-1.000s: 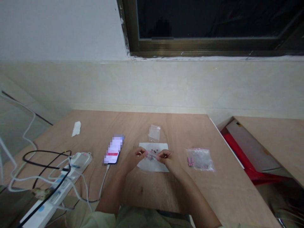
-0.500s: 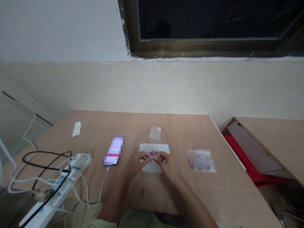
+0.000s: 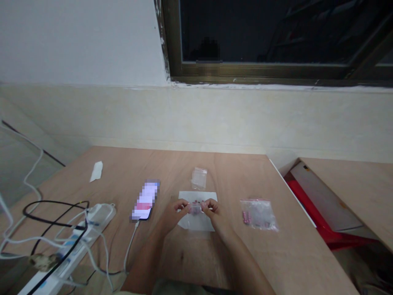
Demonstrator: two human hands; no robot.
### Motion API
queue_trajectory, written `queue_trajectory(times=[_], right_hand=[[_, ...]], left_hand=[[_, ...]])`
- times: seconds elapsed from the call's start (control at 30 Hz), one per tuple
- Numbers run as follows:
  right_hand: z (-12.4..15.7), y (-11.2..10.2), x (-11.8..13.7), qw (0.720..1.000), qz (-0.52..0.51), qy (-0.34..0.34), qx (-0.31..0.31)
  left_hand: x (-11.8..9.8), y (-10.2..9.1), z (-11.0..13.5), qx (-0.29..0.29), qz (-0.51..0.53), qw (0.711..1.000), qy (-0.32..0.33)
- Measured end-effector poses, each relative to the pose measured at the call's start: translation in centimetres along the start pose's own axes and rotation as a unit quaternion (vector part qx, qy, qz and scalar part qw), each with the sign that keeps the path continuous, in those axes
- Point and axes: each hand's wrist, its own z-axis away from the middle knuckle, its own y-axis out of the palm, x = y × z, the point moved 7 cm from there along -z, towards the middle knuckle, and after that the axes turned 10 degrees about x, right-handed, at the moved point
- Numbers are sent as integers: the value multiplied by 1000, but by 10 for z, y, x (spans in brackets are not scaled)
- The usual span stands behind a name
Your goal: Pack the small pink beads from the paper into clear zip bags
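Note:
Both my hands are raised over a white sheet of paper [image 3: 196, 222] on the wooden table. My left hand [image 3: 175, 213] and my right hand [image 3: 213, 210] pinch opposite ends of a small clear plastic bag [image 3: 195, 208]. Pink items show inside that bag, partly hidden by my fingers. Just beyond the paper lies an empty-looking small clear zip bag [image 3: 199, 178]. To the right, a larger zip bag [image 3: 258, 215] holds several pink beads or pills.
A phone [image 3: 145, 200] on a white charging cable lies left of my hands, with a tissue [image 3: 96, 171] beyond it. A white power strip [image 3: 92, 229] and tangled cables occupy the table's left. The table's right edge drops towards a red object [image 3: 319, 217].
My fingers have come together around the small clear bag, which now shows pink items. The loose pink and dark beads seen earlier on the paper no longer show. The view has tilted slightly.

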Motion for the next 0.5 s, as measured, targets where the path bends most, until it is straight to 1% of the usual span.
queue_trajectory(times=[0.1, 0.2, 0.3, 0.4, 0.5], right_hand=[[-7, 8, 0, 999, -19, 1, 32], [-11, 9, 0, 999, -19, -3, 26], [-13, 11, 0, 1000, -9, -13, 24], [-11, 11, -9, 999, -17, 7, 35], [-3, 15, -28, 995, -22, 54, 84]], left_hand=[[-3, 2, -6, 3, 17, 1000, 11], [-7, 9, -10, 27, 27, 999, 32], [-7, 9, -11, 21, 15, 999, 48], [0, 5, -10, 6, 11, 999, 37], [12, 0, -7, 0, 40, 999, 2]])
